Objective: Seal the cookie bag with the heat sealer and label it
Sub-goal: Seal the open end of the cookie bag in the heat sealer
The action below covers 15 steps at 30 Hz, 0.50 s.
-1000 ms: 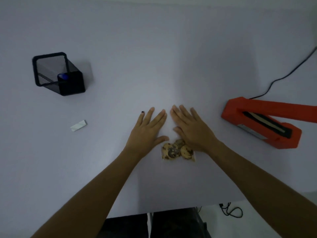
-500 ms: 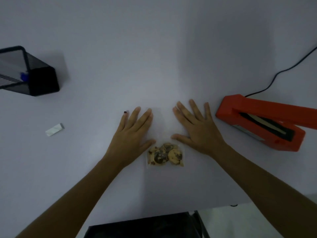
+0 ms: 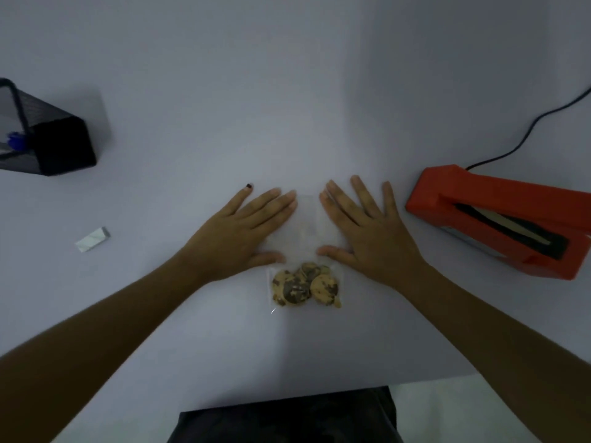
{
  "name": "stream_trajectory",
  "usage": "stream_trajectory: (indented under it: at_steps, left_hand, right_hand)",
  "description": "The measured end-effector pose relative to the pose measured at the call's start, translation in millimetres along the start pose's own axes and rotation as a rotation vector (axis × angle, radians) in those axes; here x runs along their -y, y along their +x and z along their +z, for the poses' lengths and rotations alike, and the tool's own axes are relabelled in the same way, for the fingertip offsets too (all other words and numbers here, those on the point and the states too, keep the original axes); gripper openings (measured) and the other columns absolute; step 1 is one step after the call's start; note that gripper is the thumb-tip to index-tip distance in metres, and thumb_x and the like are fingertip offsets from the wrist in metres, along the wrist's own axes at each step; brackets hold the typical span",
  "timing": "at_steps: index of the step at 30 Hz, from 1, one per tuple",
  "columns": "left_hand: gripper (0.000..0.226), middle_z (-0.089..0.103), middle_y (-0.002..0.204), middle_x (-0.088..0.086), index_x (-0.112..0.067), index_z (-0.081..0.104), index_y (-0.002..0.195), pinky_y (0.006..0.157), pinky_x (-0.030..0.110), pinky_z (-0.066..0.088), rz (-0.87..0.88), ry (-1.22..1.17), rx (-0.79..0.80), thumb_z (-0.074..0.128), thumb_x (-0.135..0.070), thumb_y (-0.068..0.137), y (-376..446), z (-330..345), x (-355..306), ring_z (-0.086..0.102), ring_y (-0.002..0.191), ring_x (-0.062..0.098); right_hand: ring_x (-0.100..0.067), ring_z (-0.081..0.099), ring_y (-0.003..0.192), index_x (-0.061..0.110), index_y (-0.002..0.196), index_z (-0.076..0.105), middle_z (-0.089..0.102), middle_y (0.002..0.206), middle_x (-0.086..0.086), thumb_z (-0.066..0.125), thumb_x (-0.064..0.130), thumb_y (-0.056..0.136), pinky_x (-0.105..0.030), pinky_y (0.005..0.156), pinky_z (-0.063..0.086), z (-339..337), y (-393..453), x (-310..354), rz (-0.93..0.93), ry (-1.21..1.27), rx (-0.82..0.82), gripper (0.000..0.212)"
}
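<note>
A clear cookie bag (image 3: 305, 238) lies flat on the white table, its cookies (image 3: 303, 286) bunched at the near end. My left hand (image 3: 238, 235) rests palm down on the bag's left side, fingers straight. On the bag's right side my right hand (image 3: 367, 231) lies flat the same way. The bag's open far end shows between my fingertips. An orange heat sealer (image 3: 499, 219) stands to the right, its jaw raised. A small white label (image 3: 92, 239) lies to the left.
A black mesh pen holder (image 3: 48, 139) with a blue pen (image 3: 14, 140) sits at the far left. The sealer's black cord (image 3: 527, 129) runs off to the upper right. The table's near edge (image 3: 287, 394) is close to my body.
My hands have slid apart across the bag, uncovering its middle and the cookies. The camera has shifted, so the pen holder sits further left in view.
</note>
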State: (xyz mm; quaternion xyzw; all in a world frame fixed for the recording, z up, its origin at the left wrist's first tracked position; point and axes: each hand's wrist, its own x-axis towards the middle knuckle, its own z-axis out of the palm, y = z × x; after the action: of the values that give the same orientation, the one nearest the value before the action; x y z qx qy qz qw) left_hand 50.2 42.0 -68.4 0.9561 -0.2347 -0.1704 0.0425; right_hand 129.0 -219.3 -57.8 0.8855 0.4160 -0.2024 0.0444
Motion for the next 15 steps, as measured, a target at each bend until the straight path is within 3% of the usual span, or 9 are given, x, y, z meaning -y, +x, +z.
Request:
stream_trajectory:
  at_steps: [4,8,15]
  left_hand:
    - [0.089,0.003,0.161,0.001,-0.015,0.004,0.152,0.120,0.048,0.009,0.001,-0.002,0.022,0.027,-0.072,0.088,1.5,-1.0,-2.0,0.005,0.148,0.019]
    - [0.091,0.003,0.161,0.002,-0.014,0.004,0.152,0.120,0.047,0.007,0.013,-0.007,0.016,0.027,-0.073,0.087,1.9,-2.0,-1.5,0.004,0.148,0.019]
    - [0.091,0.003,0.161,0.001,-0.015,0.002,0.152,0.120,0.046,0.005,0.012,-0.027,0.023,0.027,-0.073,0.086,3.0,-1.9,-0.7,0.005,0.148,0.018]
  right_hand:
    - [-0.030,0.008,0.148,0.019,0.153,0.013,0.011,0.161,-0.002,0.029,0.071,0.088,-0.068,0.111,0.010,-6.6,0.3,5.6,0.042,0.059,-0.020,0.085]
    - [-0.030,0.001,0.148,0.017,0.153,-0.001,0.001,0.162,-0.007,0.037,0.079,0.078,-0.064,0.114,0.000,-16.8,16.5,27.3,0.138,0.163,-0.066,0.104]
    - [-0.031,-0.003,0.148,0.010,0.151,-0.008,-0.005,0.161,-0.011,0.040,0.089,0.066,-0.058,0.117,0.000,-12.2,9.4,16.5,0.189,0.151,-0.003,0.126]
